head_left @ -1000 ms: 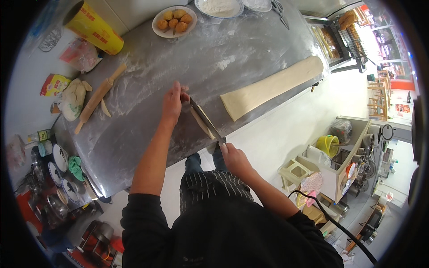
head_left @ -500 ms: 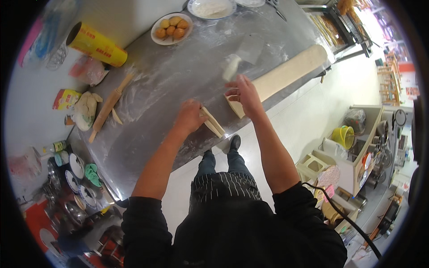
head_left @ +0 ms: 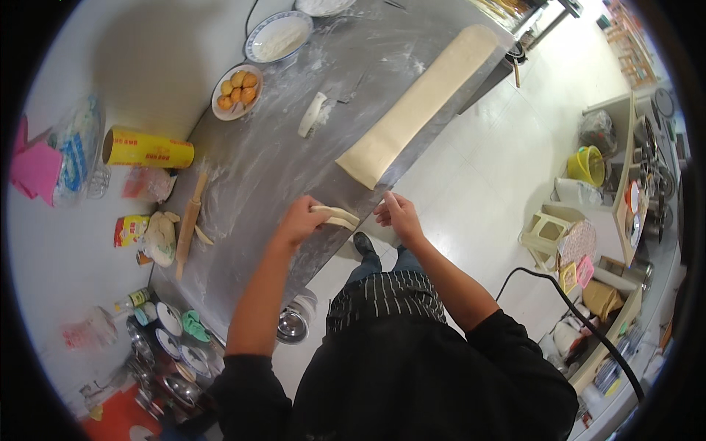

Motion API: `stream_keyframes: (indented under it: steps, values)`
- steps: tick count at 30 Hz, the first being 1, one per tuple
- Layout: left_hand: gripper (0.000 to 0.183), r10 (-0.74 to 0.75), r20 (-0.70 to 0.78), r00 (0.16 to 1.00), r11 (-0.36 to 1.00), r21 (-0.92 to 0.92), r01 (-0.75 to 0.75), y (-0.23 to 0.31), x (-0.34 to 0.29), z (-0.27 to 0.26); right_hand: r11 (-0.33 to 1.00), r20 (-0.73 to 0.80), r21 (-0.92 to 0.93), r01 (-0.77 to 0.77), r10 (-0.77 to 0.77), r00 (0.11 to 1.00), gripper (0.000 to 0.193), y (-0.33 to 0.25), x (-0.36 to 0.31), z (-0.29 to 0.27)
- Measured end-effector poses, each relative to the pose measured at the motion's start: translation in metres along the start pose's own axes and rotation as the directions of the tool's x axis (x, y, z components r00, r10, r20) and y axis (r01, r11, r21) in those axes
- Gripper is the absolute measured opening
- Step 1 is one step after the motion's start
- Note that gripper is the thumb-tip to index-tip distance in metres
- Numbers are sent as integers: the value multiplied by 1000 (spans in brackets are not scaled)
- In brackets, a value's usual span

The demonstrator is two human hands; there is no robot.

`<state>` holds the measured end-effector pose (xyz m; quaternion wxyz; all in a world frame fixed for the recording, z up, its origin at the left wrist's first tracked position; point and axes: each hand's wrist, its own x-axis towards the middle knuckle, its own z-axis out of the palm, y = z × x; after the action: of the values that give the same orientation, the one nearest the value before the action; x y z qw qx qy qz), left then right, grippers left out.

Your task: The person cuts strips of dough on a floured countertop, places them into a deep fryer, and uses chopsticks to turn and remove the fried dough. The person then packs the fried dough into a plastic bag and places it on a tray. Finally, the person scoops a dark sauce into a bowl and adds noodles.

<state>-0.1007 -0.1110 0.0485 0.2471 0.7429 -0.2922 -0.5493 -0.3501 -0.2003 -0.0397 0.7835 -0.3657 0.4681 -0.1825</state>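
My left hand [head_left: 300,220] is closed on one end of two pale dough strips [head_left: 340,214] at the table's near edge. The strips lie side by side and their other ends stick out to the right. Just beyond those ends is my right hand [head_left: 396,213], its fingers loosely bent and apart, with nothing visible in it. A long, flat dough sheet [head_left: 426,99] stretches from near my hands toward the far right. Left of the sheet, a dough scraper [head_left: 313,115] with a white handle lies flat; its metal blade is hard to make out against the table.
The floury metal table [head_left: 265,158] bears a rolling pin [head_left: 190,224], a bowl of round brownish-yellow items [head_left: 238,91] and a flour bowl [head_left: 278,38]. A yellow roll [head_left: 147,148] and a bagged dough lump [head_left: 159,239] lie by the wall. A black cable [head_left: 573,307] hangs at right.
The scraper, near my right hand before, now lies on the table away from it. My right hand has come down beside the dough strips' ends. The whole view has turned and shifted.
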Motion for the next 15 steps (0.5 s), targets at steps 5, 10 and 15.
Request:
stream_keyframes:
  steps: [5, 10, 15]
  values:
    - [45, 91, 185, 978, 671, -738, 77, -5, -65, -15, 974, 226, 171, -149, 108, 968, 45, -26, -15, 45]
    - [48, 60, -13, 998, 630, -775, -48, -35, -65, 7, 966, 413, -184, 184, -94, 906, 24, -39, -7, 59]
    - [52, -34, -178, 983, 645, -755, -114, -101, -45, 10, 854, 242, -504, 132, -8, 970, 17, -66, 22, 31]
